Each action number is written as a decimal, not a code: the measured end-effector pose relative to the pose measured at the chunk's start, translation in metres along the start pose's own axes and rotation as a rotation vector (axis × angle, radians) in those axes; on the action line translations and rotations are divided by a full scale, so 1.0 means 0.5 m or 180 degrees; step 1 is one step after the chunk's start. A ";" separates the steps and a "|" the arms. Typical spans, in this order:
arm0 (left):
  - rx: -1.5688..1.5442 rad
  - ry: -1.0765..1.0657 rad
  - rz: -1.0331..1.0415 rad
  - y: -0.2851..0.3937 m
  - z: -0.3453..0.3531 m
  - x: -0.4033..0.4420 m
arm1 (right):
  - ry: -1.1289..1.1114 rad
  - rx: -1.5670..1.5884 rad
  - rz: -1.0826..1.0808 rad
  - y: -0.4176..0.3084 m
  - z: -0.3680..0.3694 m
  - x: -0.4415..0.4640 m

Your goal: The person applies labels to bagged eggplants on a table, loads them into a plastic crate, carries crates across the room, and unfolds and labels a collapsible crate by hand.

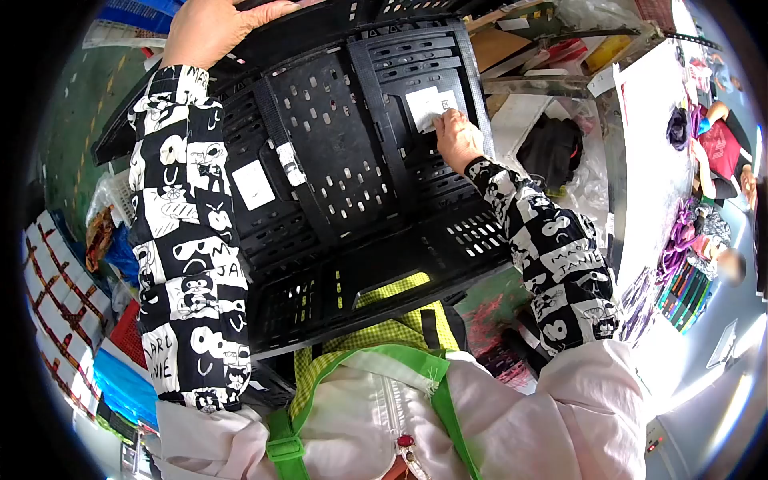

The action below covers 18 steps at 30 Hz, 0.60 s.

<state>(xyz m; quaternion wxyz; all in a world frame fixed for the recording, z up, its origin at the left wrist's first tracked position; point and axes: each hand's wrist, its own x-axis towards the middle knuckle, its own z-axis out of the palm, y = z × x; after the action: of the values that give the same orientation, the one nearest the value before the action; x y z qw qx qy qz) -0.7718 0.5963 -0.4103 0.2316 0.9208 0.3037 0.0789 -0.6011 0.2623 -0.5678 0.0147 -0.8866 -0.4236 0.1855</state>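
A black folding plastic crate (320, 144) with slotted panels lies in front of me, its near wall toward my body. My left hand (210, 32) is at the crate's far left edge, its thumb stretched along the rim. The other fingers are cut off or hidden at the top of the view. My right hand (458, 140) has its fingers closed together at the lower edge of a white paper label (424, 108) on the crate's right panel. Another white label (254, 186) sits on the left panel, beside a small latch piece (290, 164).
Right of the crate is a bin area with a black bag (550, 152), clear plastic and cardboard (498, 50). A white table (652, 120) stands further right, with a person in red (718, 148) beyond it. Red-strapped white bundles (64, 304) are at left.
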 end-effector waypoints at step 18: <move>-0.0165 0.0090 0.0075 -0.020 0.025 0.003 | -0.0815 -0.0539 -0.1702 0.042 -0.090 0.004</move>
<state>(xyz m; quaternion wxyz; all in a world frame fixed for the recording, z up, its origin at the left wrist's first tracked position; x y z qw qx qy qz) -0.7724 0.5993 -0.4261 0.2502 0.9168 0.2939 0.1025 -0.5691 0.2564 -0.5304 -0.0645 -0.7111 -0.6542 0.2494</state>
